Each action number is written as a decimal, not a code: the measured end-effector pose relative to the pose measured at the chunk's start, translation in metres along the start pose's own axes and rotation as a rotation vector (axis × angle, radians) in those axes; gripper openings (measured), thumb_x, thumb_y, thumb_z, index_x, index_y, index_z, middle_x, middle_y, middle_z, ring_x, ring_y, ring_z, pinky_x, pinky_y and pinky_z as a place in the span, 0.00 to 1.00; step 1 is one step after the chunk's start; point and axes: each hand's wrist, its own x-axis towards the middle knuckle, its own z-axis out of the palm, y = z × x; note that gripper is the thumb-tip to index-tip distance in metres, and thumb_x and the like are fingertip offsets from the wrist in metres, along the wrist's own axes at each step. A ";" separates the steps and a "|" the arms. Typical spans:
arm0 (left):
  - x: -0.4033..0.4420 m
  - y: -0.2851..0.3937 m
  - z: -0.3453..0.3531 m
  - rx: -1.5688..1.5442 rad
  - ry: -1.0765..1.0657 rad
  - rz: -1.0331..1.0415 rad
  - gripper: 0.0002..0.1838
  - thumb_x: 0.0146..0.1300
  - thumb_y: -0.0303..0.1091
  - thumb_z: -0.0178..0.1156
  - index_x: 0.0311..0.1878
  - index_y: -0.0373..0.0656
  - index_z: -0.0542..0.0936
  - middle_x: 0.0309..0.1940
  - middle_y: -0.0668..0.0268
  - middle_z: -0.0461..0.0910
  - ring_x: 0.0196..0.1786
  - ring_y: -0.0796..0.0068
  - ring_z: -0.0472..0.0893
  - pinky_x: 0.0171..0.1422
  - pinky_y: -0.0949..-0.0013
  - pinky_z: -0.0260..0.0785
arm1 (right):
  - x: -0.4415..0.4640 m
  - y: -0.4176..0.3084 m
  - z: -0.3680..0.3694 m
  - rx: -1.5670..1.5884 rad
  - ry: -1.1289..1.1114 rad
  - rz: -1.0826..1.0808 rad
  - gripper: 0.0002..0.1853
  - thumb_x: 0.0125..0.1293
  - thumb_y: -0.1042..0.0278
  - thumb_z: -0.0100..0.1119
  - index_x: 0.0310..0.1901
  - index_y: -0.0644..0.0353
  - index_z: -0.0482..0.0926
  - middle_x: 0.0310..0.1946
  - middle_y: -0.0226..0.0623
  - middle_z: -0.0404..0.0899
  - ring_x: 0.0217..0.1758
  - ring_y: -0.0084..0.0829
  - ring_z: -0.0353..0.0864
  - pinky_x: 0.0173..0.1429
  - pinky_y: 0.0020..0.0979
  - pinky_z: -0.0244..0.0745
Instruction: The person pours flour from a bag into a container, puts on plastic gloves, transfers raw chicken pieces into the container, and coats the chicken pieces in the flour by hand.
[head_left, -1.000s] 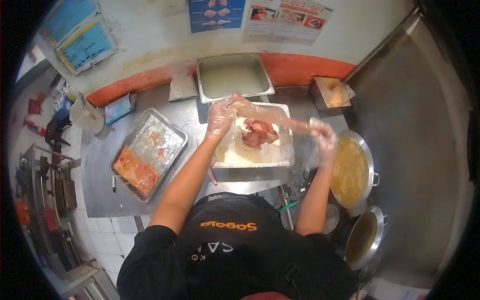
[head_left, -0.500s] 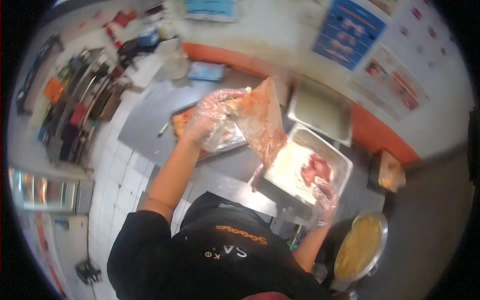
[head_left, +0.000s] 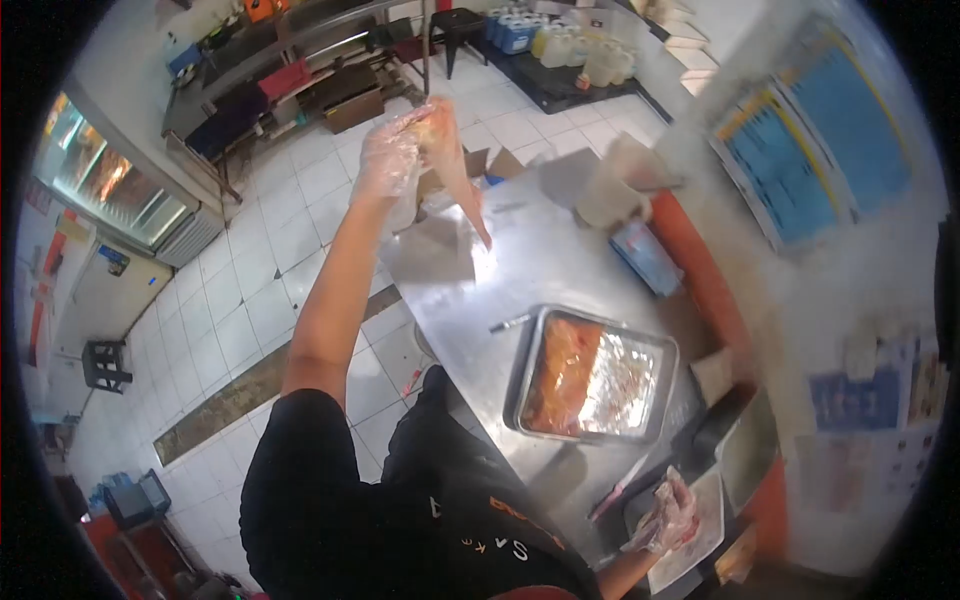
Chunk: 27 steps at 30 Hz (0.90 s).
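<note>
Holding a limp plastic bag (head_left: 450, 150) aloft at eleven o'clock, our left hand (head_left: 388, 162) seems to need a steady grip; well apart at five, our right hand (head_left: 667, 515), grip unclear, is over the pan (head_left: 711, 500)

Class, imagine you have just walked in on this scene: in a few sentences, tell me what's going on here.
A person in see-through plastic gloves is working at a metal table. Their left hand holds up a limp, reddish-stained plastic bag, away from the tray. Their right hand is at a pale tub; its exact grip is unclear. Between the hands sits a tray, one side covered by an orange-red mass, apparently raw meat in plastic.
</note>
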 end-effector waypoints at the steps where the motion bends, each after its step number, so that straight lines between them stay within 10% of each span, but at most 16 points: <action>1: 0.027 -0.012 -0.017 -0.010 0.021 -0.007 0.16 0.64 0.24 0.56 0.54 0.41 0.80 0.44 0.64 0.82 0.39 0.75 0.82 0.41 0.72 0.76 | -0.004 -0.007 0.026 -0.150 0.075 -0.028 0.17 0.57 0.75 0.65 0.49 0.69 0.78 0.37 0.34 0.81 0.35 0.23 0.78 0.41 0.21 0.73; 14: 0.240 -0.291 -0.129 0.009 0.277 -0.053 0.18 0.66 0.29 0.54 0.59 0.41 0.77 0.43 0.64 0.80 0.34 0.76 0.78 0.37 0.69 0.74 | 0.000 -0.067 0.184 -0.229 0.021 0.151 0.15 0.58 0.79 0.66 0.48 0.65 0.78 0.41 0.42 0.82 0.35 0.31 0.82 0.40 0.28 0.80; 17: 0.223 -0.381 -0.169 0.656 0.215 0.048 0.21 0.71 0.41 0.51 0.63 0.43 0.74 0.53 0.62 0.77 0.50 0.70 0.79 0.52 0.68 0.72 | 0.003 -0.070 0.203 -0.381 0.087 0.179 0.17 0.58 0.75 0.66 0.49 0.66 0.79 0.40 0.37 0.82 0.37 0.27 0.81 0.42 0.26 0.76; 22: 0.155 -0.288 -0.167 1.284 -0.479 -0.786 0.25 0.69 0.45 0.50 0.65 0.45 0.70 0.59 0.56 0.75 0.59 0.61 0.75 0.60 0.67 0.67 | 0.005 -0.050 0.195 -0.254 0.071 0.115 0.16 0.56 0.77 0.67 0.48 0.66 0.79 0.41 0.37 0.82 0.40 0.29 0.81 0.46 0.28 0.78; 27: 0.121 -0.240 -0.139 0.667 -0.188 -0.591 0.29 0.66 0.40 0.52 0.71 0.50 0.65 0.67 0.59 0.67 0.67 0.62 0.69 0.65 0.67 0.64 | -0.005 -0.079 0.237 -0.301 0.071 0.198 0.17 0.55 0.71 0.67 0.47 0.68 0.80 0.42 0.36 0.81 0.42 0.27 0.80 0.49 0.28 0.76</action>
